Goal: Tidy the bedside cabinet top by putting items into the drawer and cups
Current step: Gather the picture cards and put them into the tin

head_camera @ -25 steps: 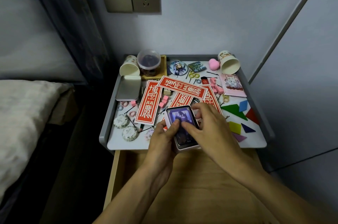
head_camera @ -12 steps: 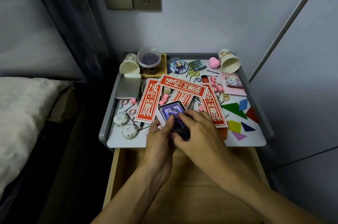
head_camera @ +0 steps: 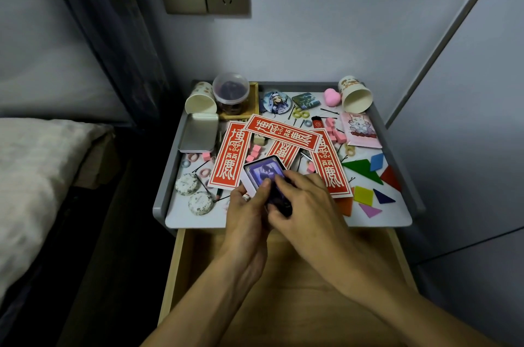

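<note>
Over the front edge of the cabinet top (head_camera: 397, 220) I hold a small white tin (head_camera: 249, 181) with purple picture cards (head_camera: 262, 173) in it. My left hand (head_camera: 245, 210) grips the tin from the near left, thumb on the cards. My right hand (head_camera: 306, 205) pinches the dark cards at the tin's near right end. Red paper strips (head_camera: 229, 154) lie behind the tin. The wooden drawer (head_camera: 283, 275) stands pulled out below my hands. Two paper cups lie on their sides at the back, one left (head_camera: 200, 104) and one right (head_camera: 357, 95).
A silver tin lid (head_camera: 198, 132), a clear jar (head_camera: 231, 91) on a wooden tray, a round badge (head_camera: 277, 102), a pink heart (head_camera: 331, 97), a pink packet (head_camera: 360, 129), pink blocks, hairpins, coloured tangram pieces (head_camera: 364, 171) and two round cakes (head_camera: 194, 193) litter the top. A bed (head_camera: 34, 176) lies left.
The tin has moved a little left and away, now tilted. My right hand has shifted from lying flat over the tin to pinching the cards at its near end.
</note>
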`<state>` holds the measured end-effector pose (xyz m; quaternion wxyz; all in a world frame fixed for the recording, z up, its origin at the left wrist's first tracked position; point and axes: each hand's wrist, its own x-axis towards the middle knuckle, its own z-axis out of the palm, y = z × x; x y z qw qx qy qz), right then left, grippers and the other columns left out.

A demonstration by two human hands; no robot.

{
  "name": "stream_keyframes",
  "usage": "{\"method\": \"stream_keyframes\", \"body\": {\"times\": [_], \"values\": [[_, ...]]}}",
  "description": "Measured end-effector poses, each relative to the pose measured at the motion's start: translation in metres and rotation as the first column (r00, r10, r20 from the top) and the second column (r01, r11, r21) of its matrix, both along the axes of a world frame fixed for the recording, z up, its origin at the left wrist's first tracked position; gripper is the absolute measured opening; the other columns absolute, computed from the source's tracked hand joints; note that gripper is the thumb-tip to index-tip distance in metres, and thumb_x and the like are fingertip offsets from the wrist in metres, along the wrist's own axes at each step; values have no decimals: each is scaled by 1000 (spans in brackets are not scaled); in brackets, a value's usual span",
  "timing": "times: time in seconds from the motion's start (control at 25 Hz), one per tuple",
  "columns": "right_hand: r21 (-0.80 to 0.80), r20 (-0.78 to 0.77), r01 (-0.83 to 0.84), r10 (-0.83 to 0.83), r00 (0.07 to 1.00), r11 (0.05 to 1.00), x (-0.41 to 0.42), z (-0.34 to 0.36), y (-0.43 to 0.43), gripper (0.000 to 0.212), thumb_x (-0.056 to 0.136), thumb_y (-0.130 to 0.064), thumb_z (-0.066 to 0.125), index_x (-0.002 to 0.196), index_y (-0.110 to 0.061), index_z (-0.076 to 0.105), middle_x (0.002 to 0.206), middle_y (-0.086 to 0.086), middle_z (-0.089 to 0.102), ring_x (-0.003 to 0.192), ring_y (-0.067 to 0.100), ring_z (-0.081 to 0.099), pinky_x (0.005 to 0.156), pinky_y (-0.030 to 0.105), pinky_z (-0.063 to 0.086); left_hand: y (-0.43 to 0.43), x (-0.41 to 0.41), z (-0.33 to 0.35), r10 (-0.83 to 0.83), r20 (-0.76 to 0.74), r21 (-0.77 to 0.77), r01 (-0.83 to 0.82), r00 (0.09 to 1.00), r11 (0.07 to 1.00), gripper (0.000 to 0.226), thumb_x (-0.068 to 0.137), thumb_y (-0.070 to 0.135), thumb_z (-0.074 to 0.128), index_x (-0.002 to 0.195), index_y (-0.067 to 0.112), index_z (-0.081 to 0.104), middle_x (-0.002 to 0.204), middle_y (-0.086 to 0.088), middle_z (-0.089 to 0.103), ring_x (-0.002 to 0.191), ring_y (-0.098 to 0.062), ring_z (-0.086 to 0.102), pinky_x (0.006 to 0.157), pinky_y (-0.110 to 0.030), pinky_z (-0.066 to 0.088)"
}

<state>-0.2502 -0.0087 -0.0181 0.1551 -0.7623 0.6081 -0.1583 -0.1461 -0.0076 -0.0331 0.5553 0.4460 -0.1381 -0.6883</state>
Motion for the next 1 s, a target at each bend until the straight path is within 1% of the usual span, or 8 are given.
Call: {"method": "stream_keyframes", "body": {"times": [0.28,0.36,0.48,0.6,0.68,0.8,0.92,1.0], "values": [[-39,2,-36,36,999,999,4,-3,1,57,97,-39,48,149,-17,36,147,-2,38,130,15,29,108,30,34,0,5,5,30,6,-12,-29,1000,999,39,94,14,62,130,5,50,108,-16,72,97,-27,72,62,-29,58],[-59,-10,-43,42,999,997,6,-5,1,56,97,-39,48,148,-16,37,146,0,38,130,17,30,109,31,32,0,7,6,34,19,-15,-34,999,999,38,94,15,61,130,6,51,107,-15,73,96,-26,72,61,-29,58],[-83,-42,-60,57,998,995,11,-7,1,55,99,-40,44,149,-18,36,147,-1,37,132,16,28,109,26,23,1,12,6,43,45,-18,-42,998,999,36,94,18,62,127,7,53,104,-12,74,95,-25,73,62,-30,59],[-105,-46,-68,63,997,992,15,-8,2,55,100,-40,41,150,-20,34,147,-2,35,131,12,26,99,18,18,1,16,5,47,49,-16,-46,998,999,36,93,19,62,125,6,53,103,-11,75,94,-24,73,62,-30,59],[-107,-46,-71,67,997,992,16,-9,2,55,100,-42,38,150,-21,32,148,-3,33,131,11,25,98,18,19,0,19,3,47,47,-17,-47,998,999,37,93,19,63,126,6,53,104,-11,75,96,-24,73,62,-30,59],[-113,-40,-86,82,996,990,17,-11,3,57,98,-43,37,150,-20,32,147,-3,33,132,11,26,102,19,26,-1,21,1,42,82,-22,-40,996,999,35,94,18,61,127,7,53,105,-12,74,96,-25,72,64,-31,58],[-109,37,-139,144,989,984,17,-8,0,54,98,-42,43,148,-22,36,143,-7,34,130,5,26,101,16,28,-4,26,-2,77,109,-22,-75,991,997,35,96,17,58,128,4,53,106,-15,73,96,-27,72,67,-33,59],[-98,192,-138,155,969,986,21,-1,-13,45,99,-37,46,142,-22,47,135,-7,40,124,2,33,98,15,34,-11,38,-1,145,100,-24,-143,984,989,35,97,17,57,128,1,53,108,-18,72,91,-28,72,67,-36,60]]}}
